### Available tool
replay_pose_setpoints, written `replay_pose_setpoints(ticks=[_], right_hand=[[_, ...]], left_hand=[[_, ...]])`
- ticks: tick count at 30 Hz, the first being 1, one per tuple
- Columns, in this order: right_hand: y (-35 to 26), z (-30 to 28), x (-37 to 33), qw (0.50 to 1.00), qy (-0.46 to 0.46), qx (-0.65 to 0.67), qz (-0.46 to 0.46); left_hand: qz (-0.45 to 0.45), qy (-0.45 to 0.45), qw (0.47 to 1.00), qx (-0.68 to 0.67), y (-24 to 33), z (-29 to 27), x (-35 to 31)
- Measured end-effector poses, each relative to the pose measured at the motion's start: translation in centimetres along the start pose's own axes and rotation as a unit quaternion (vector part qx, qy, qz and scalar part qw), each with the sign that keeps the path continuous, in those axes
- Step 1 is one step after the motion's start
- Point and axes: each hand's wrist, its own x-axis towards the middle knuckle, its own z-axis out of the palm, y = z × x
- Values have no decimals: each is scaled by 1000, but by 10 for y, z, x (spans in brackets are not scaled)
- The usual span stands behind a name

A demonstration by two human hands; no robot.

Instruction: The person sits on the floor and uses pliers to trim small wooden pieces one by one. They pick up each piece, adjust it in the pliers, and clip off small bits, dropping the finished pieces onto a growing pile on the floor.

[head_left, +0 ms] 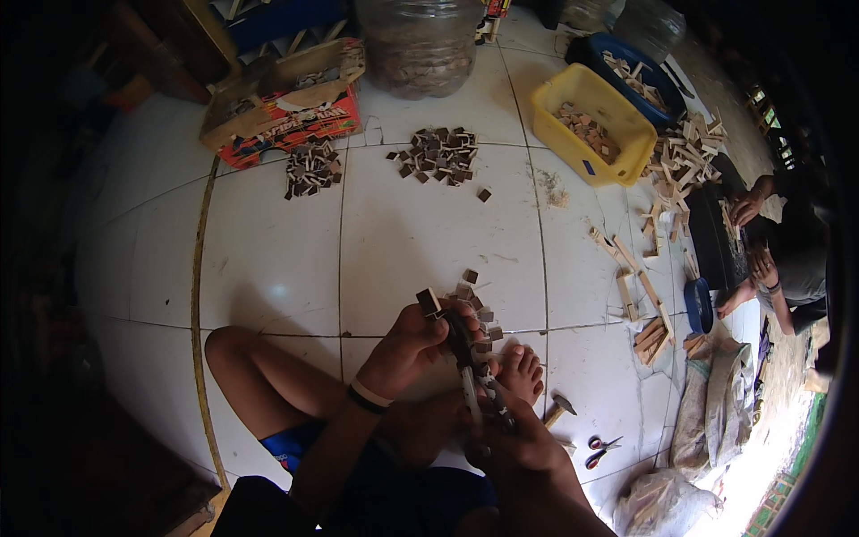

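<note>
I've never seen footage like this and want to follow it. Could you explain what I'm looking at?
There is no machine here: a seated person is working bare-handed. The single picture comes from a wide fisheye camera worn on their head and looking down, so straight lines bend near the edges.

The left hand holds a small dark-faced block. The right hand grips the handles of a tool that looks like pliers.

On the white tiled floor lie two piles of similar pieces, a yellow bin with more pieces inside, a hammer and scissors. At the right, another person's hands are also at work.
</note>
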Motion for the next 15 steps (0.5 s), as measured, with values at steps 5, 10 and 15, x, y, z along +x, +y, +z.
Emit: replay_pose_setpoints(ticks=[5, 10, 15], right_hand=[[8, 28, 17, 991, 57, -89, 82], [-6, -45, -16, 947, -184, 249, -80], [-21, -89, -15, 772, -416, 478, -31]], left_hand=[[3, -26, 999, -43, 0, -8, -1], [-3, -3, 996, -93, -8, -11, 0], [-10, 32, 984, -173, -16, -20, -6]])
